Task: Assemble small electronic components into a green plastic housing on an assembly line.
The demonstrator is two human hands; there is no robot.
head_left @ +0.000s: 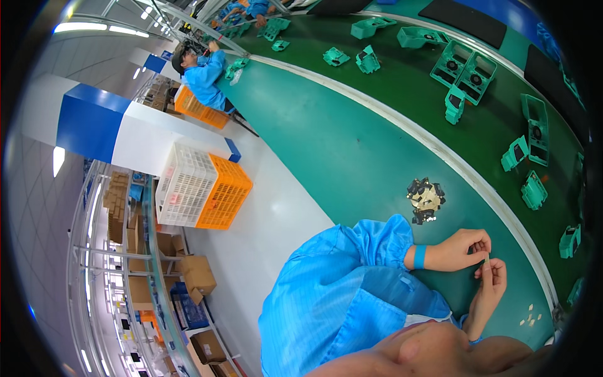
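My left hand (461,249), with a blue band at its wrist, is closed with thumb and finger pinched at the green bench top. Just below it, my right hand (492,286) has its fingertips brought up against the left ones. Between the two sets of fingertips a tiny pale piece (487,256) seems to show, too small to name. To the left of the hands lies a pile of small black and cream parts (426,200). Beyond the right hand, several small pale pieces (531,316) are scattered on the bench.
A raised pale rail (402,123) divides the bench (301,125) from a dark green conveyor belt (389,69) carrying several green plastic housings (455,104). Another person in blue (206,78) sits farther along the bench. White and orange crates (204,187) stand on the floor.
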